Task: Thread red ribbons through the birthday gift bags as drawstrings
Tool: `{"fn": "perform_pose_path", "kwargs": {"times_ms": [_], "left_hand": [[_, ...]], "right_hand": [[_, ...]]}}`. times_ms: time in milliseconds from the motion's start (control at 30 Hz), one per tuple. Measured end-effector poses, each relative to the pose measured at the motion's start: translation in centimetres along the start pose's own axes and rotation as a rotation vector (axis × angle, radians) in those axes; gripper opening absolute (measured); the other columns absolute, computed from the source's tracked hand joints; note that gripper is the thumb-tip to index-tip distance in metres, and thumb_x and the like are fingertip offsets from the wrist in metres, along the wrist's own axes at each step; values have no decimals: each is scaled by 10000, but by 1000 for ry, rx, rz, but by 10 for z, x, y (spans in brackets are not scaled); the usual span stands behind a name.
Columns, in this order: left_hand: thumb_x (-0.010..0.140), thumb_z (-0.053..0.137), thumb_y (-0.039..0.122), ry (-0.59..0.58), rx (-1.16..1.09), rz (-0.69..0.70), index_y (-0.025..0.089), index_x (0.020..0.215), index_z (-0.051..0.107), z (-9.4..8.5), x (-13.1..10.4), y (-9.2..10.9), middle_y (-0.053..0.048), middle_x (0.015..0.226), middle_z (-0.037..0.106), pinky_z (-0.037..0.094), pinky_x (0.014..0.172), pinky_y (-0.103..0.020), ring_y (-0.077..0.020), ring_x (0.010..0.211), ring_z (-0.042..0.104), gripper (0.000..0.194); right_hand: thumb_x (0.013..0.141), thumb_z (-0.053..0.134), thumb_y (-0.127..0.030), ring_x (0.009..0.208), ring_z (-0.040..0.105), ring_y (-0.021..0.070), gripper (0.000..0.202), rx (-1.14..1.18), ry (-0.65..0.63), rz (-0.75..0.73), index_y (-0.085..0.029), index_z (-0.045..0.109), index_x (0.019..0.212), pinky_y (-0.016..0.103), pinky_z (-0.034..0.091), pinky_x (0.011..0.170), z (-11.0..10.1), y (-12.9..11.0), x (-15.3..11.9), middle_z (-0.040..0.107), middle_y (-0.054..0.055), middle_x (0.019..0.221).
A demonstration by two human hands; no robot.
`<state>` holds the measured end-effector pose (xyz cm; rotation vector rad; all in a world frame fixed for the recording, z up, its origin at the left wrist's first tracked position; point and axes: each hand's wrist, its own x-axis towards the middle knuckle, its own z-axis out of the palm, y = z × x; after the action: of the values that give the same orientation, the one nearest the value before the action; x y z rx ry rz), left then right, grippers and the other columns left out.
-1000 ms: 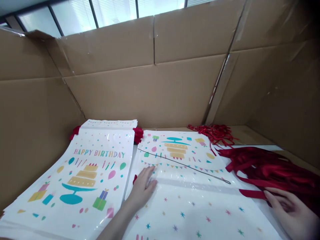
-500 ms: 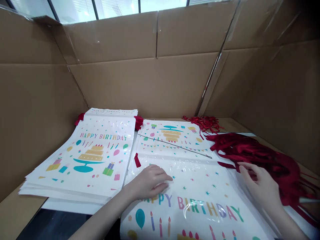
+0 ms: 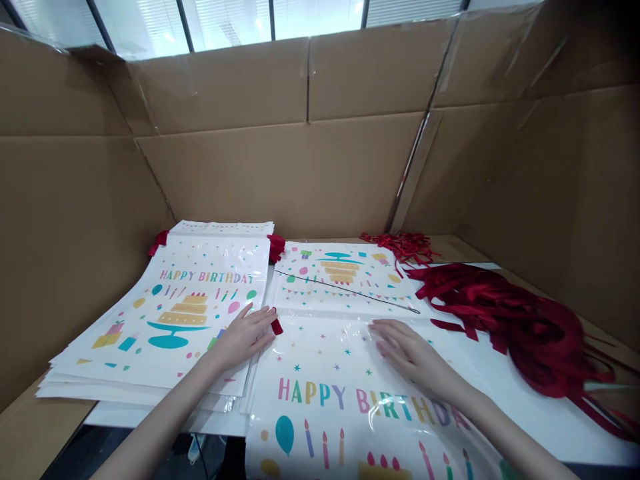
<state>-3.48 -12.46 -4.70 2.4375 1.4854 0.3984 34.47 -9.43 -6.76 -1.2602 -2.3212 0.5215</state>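
Observation:
A white plastic sheet printed HAPPY BIRTHDAY [image 3: 320,360], apparently a gift bag, lies in front of me and hangs over the near edge. On its left edge is a short dark red ribbon end [image 3: 277,326]. My left hand [image 3: 245,337] reaches there, fingers stretched, fingertips at the ribbon; whether they press on it I cannot tell. My right hand [image 3: 415,353] rests on the sheet's right half, fingers extended and holding nothing. Across the sheet's upper part lies a long thin dark wire tool [image 3: 350,291] with a small loop at its right end.
At the left is a stack of matching printed bags [image 3: 185,360] with red ribbon bunches [image 3: 276,248] at its upper corners. A heap of dark red ribbons [image 3: 505,313] lies at right, a smaller red pile [image 3: 403,247] behind. Tall cardboard walls [image 3: 280,180] surround the work surface.
My left hand has moved left and up to the short ribbon end. My right hand has left the ribbon at the right edge and moved left onto the sheet.

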Motion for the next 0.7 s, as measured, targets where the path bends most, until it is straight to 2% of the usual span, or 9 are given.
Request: {"fn": "perform_pose_path", "kwargs": {"times_ms": [200,333,500,700], "left_hand": [[917,394,462,-6,-6,79,327,1355,408,4,0,-8,-9,1401,426,108,1132,-440,-222,1320,343,458],[927,370,456,-51,19,76,329,1380,362,4,0,-10,-7,1417,403,100,1127,-462,-221,1338,307,471],[938,340,451,-77,33,83,326,1407,303,3,-1,-13,-13,1435,372,88,1124,-472,-218,1352,275,487],[936,338,463,-76,32,86,327,1412,289,8,-2,-21,-12,1438,369,88,1122,-480,-227,1355,269,497]], "right_hand": [[923,369,-389,1250,409,226,421,50,-248,-258,-224,516,1282,391,350,1040,34,-67,45,482,67,1339],[917,395,-362,1272,384,224,451,66,-295,-359,-210,455,1338,387,329,1049,55,-94,70,467,71,1354],[907,419,-331,1300,344,236,459,88,-259,-403,-220,431,1352,408,306,1044,76,-100,86,476,54,1352],[934,368,-287,1278,377,211,396,101,-219,-434,-284,480,1314,409,274,1034,90,-93,87,518,25,1317]]}}
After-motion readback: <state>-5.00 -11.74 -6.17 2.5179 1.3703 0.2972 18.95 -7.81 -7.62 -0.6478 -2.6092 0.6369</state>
